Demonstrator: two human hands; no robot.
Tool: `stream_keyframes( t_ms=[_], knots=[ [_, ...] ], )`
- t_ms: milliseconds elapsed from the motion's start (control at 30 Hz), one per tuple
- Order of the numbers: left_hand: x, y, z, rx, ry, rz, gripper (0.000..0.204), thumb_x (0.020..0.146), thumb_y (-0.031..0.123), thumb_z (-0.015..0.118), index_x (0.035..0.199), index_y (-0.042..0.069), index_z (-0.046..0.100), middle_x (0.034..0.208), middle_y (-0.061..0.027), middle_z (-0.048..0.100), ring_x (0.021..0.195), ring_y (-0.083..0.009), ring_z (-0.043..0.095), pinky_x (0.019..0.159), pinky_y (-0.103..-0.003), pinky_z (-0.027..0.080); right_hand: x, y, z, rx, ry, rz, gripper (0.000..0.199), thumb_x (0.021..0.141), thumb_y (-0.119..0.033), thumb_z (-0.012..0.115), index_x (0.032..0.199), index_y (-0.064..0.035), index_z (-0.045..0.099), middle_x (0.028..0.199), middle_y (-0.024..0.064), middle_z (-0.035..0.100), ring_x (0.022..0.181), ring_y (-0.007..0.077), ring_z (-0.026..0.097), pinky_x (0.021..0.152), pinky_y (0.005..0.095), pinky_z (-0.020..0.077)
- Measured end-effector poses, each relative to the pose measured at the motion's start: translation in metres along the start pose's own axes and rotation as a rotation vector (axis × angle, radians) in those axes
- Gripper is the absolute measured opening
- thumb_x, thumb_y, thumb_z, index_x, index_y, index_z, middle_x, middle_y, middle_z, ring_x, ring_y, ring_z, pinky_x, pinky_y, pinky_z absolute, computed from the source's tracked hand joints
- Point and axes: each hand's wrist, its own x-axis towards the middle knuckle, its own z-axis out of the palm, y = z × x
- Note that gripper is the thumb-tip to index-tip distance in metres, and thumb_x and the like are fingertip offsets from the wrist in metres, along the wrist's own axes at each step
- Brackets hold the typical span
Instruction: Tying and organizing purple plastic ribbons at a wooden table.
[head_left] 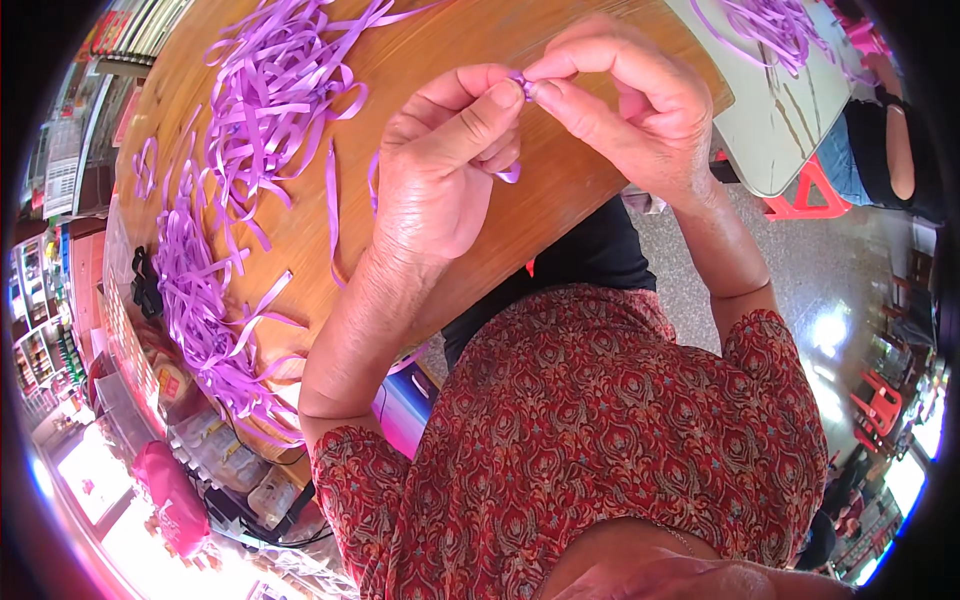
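Note:
My left hand (pixel 445 160) and my right hand (pixel 640 115) meet over the wooden table (pixel 560 185), fingertips nearly touching. Between them is a thin purple ribbon (pixel 510 174), mostly hidden in the left fist. Its small bunched or knotted part shows where both thumbs and forefingers pinch it. Under the left hand a loop of the ribbon peeks out. A large tangled heap of purple ribbons (pixel 265 100) lies to the left of my hands, and a second heap of ribbons (pixel 195 300) runs along the table's left edge.
A pale table (pixel 790 125) with more purple ribbons (pixel 775 30) adjoins at the upper right, a red stool (pixel 810 195) beneath it. Another person's arm (pixel 897 150) is beside it. Clear plastic containers (pixel 225 450) and a pink bag (pixel 170 498) stand at the lower left.

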Motion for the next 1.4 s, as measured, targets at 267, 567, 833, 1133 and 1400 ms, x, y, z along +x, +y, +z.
stream_keyframes(
  t_ms=[267, 567, 833, 1133, 1400],
  knots=[
    [-0.001, -0.001, 0.005, 0.138, 0.051, 0.026, 0.015, 0.084, 0.008, 0.066, 0.097, 0.002, 0.063, 0.075, 0.0025, 0.057, 0.057, -0.0046, 0.042, 0.051, -0.020, 0.033, -0.006, 0.058, 0.012, 0.436, 0.101, -0.446, 0.011, 0.078, 0.003, 0.064, 0.088, -0.0009, 0.061, 0.089, 0.0109, 0.061, 0.075, 0.0155, 0.057, 0.064, 0.0257, 0.0423],
    [-0.002, 0.001, 0.011, 0.335, 0.146, 0.079, 0.014, 0.082, 0.005, 0.067, 0.096, 0.005, 0.066, 0.073, 0.0037, 0.057, 0.057, -0.0017, 0.044, 0.048, -0.018, 0.033, -0.019, 0.022, 0.008, 0.448, 0.138, 0.420, 0.007, 0.084, -0.002, 0.063, 0.090, 0.0009, 0.062, 0.085, -0.0002, 0.061, 0.078, 0.0052, 0.054, 0.067, 0.0199, 0.0432],
    [-0.002, 0.000, 0.010, 0.314, 0.197, 0.052, 0.009, 0.084, 0.007, 0.066, 0.092, 0.003, 0.065, 0.068, 0.0040, 0.055, 0.050, -0.0020, 0.040, 0.045, -0.018, 0.030, -0.022, 0.022, 0.009, 0.338, 0.182, 0.394, 0.008, 0.085, -0.005, 0.064, 0.091, -0.0002, 0.063, 0.083, -0.0014, 0.061, 0.075, 0.0022, 0.052, 0.063, 0.0171, 0.0406],
    [-0.002, 0.000, 0.008, 0.300, 0.200, 0.050, 0.009, 0.084, 0.007, 0.065, 0.091, 0.002, 0.065, 0.067, 0.0037, 0.054, 0.050, -0.0020, 0.038, 0.044, -0.018, 0.028, -0.006, 0.002, 0.000, 0.154, 0.107, 0.266, 0.014, 0.081, 0.000, 0.064, 0.095, -0.0008, 0.063, 0.088, 0.0060, 0.061, 0.079, 0.0144, 0.056, 0.068, 0.0260, 0.0442],
    [-0.002, 0.001, 0.010, 0.371, 0.164, 0.047, 0.010, 0.084, 0.008, 0.066, 0.092, 0.001, 0.065, 0.073, 0.0022, 0.059, 0.055, -0.0015, 0.045, 0.047, -0.017, 0.033, 0.013, 0.038, -0.006, -0.344, -0.004, -0.793, 0.037, 0.076, -0.002, 0.067, 0.112, -0.0022, 0.060, 0.106, 0.0142, 0.059, 0.099, 0.0306, 0.056, 0.086, 0.0359, 0.0437]
  ],
)
